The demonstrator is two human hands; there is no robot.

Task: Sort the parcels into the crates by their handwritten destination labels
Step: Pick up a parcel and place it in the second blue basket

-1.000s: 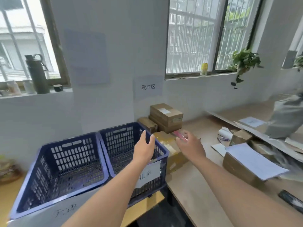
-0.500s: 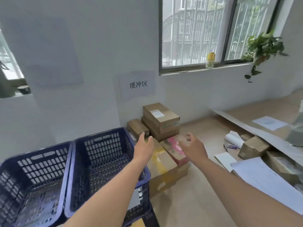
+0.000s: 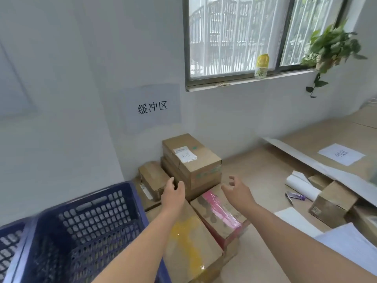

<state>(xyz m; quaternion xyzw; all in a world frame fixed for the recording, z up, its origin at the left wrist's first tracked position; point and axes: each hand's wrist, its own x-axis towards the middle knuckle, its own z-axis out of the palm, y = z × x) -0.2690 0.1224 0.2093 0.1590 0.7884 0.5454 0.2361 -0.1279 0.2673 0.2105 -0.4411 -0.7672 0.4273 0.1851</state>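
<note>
Hands nearer stacked parcels than before

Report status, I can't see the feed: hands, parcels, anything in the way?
Left hand and right hand open, holding nothing. Both reaching toward the stacked boxes by the wall. Blue crate empty. Nothing in the way.

I see both forearms stretched forward from the bottom of the view, bare and nearly parallel, angling slightly toward each other. My left hand is raised with its fingers loosely spread and thumb apart, holding nothing. My right hand reaches just as far, fingers relaxed and a little curled, probably empty too, though motion blur softens its fingertips.
</note>
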